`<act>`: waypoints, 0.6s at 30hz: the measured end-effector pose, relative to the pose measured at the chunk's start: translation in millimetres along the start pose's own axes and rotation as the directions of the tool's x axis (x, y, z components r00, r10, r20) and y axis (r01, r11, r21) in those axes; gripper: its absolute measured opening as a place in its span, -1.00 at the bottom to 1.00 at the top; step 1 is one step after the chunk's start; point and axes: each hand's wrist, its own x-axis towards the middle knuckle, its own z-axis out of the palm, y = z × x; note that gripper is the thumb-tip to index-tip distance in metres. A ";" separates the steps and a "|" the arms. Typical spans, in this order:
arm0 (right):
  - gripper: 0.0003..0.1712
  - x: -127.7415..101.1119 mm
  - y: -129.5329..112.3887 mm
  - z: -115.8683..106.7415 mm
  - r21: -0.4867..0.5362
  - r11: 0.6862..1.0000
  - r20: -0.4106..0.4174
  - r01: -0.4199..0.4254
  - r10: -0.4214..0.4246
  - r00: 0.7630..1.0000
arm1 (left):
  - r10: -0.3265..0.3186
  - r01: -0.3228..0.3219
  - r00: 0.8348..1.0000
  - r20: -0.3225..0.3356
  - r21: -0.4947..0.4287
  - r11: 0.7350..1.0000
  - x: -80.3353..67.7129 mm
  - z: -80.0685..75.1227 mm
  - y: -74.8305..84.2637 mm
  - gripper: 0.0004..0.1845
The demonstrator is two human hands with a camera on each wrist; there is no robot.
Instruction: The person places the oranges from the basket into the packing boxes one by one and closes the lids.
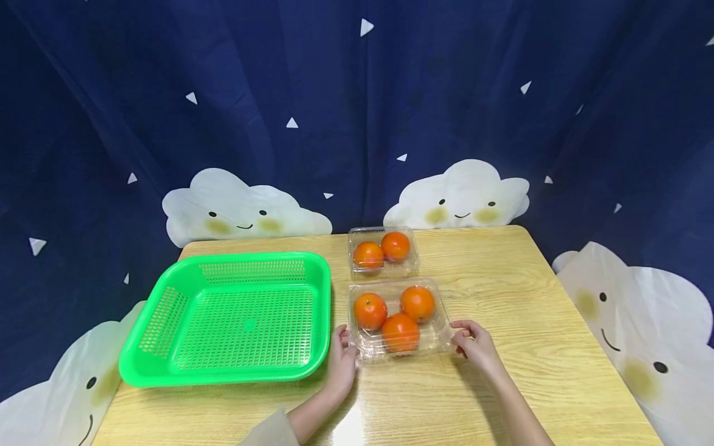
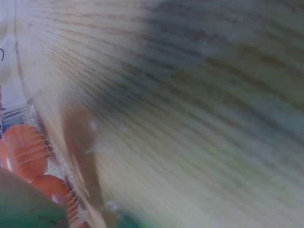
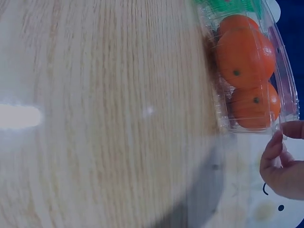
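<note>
A wooden table [image 1: 502, 297] carries a green basket [image 1: 167, 347] on its left part. Just right of the basket sits a clear box [image 1: 440, 331] with three tomatoes [image 1: 400, 331]; a smaller box [image 1: 413, 263] with two lies behind it. The left hand [image 1: 340, 362] holds the near box's left edge and the right hand [image 1: 474, 347] its right edge, fingers seemingly curled on the rim, though the wrist views are blurred.

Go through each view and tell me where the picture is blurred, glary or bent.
Head view: sharp, with a bright glare patch on the table between the forearms; the table edges bow from the wide lens. Left wrist view: heavily smeared, wood grain streaked, the tomatoes soft at the left edge. Right wrist view: fairly clear on the clear box, a white glare streak at left, a shadow low on the wood.
</note>
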 end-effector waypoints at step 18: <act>-0.84 3.1 18.8 -10.6 0.441 0.862 0.362 -0.251 0.085 0.928 | -0.225 0.249 0.965 0.132 -0.206 0.946 -2.6 -12.2 1.6 -0.90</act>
